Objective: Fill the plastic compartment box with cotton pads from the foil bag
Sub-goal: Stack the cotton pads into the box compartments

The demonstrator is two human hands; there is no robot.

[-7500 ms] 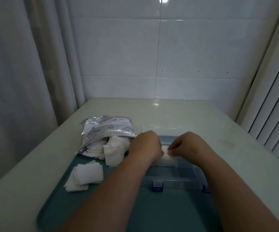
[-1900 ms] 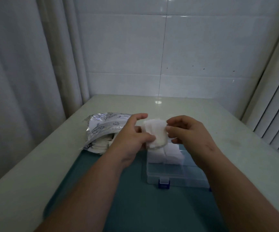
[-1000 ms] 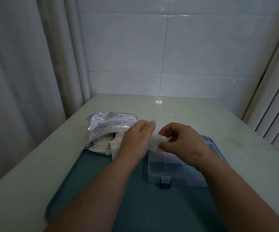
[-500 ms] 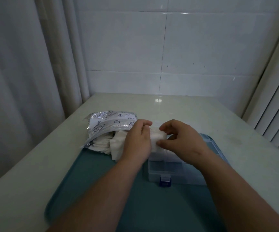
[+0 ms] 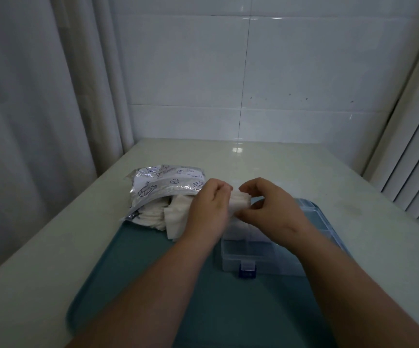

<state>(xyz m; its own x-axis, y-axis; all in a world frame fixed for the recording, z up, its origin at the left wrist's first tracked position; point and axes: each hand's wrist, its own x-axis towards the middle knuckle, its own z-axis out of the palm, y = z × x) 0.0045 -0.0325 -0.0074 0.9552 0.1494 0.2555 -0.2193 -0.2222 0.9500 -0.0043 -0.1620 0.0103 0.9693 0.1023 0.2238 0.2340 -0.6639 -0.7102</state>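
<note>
Both hands are meeting over the work: I am watching the left hand [image 5: 209,209] curling its fingers round one end of a small stack of cotton pads [image 5: 239,202], while the right hand [image 5: 268,209] is pinching the other end between thumb and fingers. The stack is hanging just above the far part of the clear plastic compartment box [image 5: 253,254], which is sitting on the teal tray [image 5: 140,272] with its blue latch [image 5: 247,271] facing me. Left of it, the foil bag [image 5: 163,182] is lying on the table [image 5: 278,159], with loose pads [image 5: 175,219] spilling from its mouth onto the tray.
</note>
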